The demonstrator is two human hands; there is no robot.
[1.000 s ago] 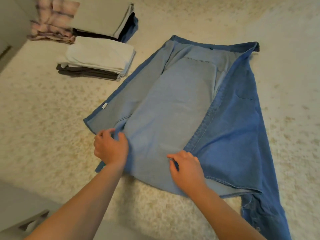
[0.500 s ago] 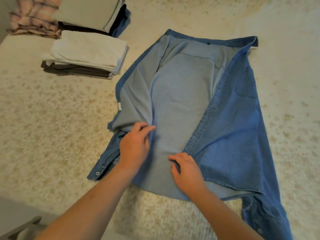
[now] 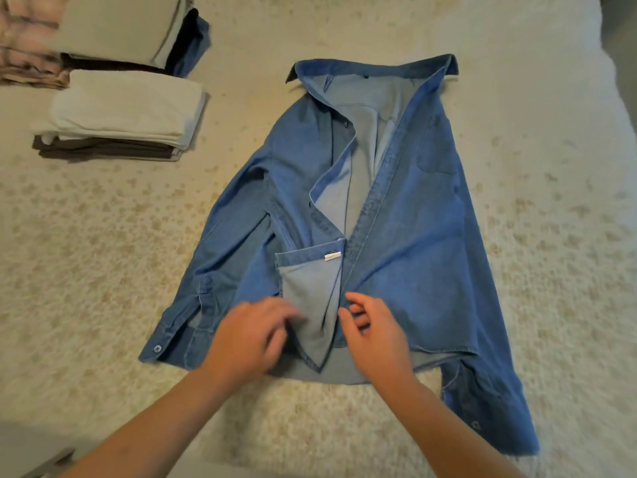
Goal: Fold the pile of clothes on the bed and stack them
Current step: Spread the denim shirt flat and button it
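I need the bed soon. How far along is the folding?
Done: two folded stacks sit far left. In hand: the denim shirt lies open; left hand and right hand work its hem. Left: folding and stacking it.

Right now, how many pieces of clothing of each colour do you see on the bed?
Blue: 2, denim shirt, blue folded piece
White: 1, white piece
Brown: 1, brown piece
Beige: 1, beige piece
Black: 1, black piece
Pink: 1, plaid piece
Total: 7
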